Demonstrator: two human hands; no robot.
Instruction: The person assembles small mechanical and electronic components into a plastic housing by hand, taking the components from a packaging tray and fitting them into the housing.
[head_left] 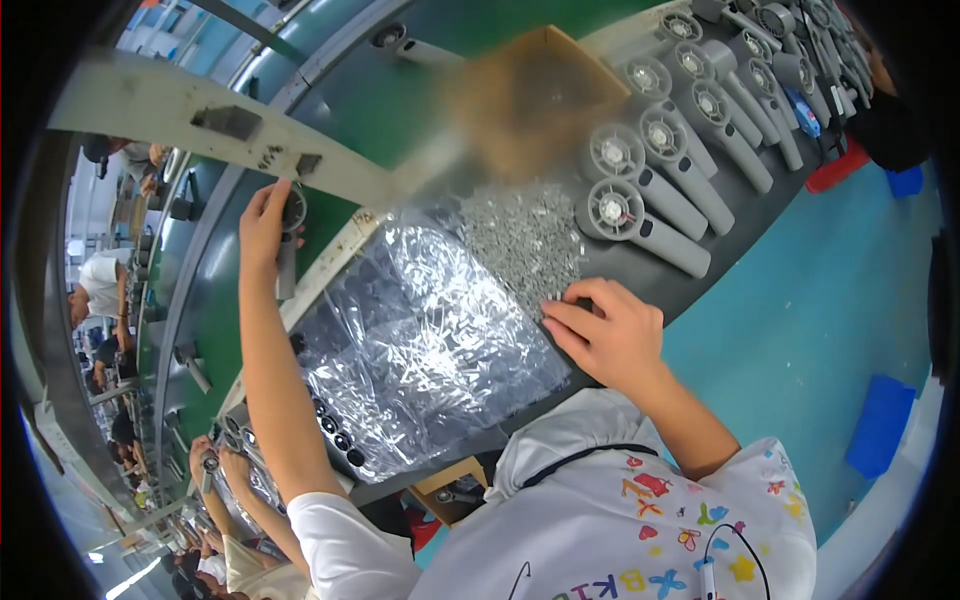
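Observation:
My left hand [263, 228] reaches out over the green conveyor belt and grips a grey handheld fan body [287, 262] near its round dark head. The handle of that fan body points toward me. On the right, my right hand [615, 335] is at the near edge of a heap of small grey parts [525, 240], thumb and fingertips pinched together. Whatever is between those fingertips is too small to make out. Clear, shiny plastic sheeting [420, 340] covers the bench between my arms. Right of the heap lie several grey fan bodies [613, 208] with open round heads.
A brown cardboard box [540, 95] stands behind the heap. A pale metal beam [220, 130] crosses at upper left. Small black rings [342, 440] sit by the sheeting's left edge. Co-workers' hands [235, 470] work at lower left. A blue bin [880, 425] is on the floor.

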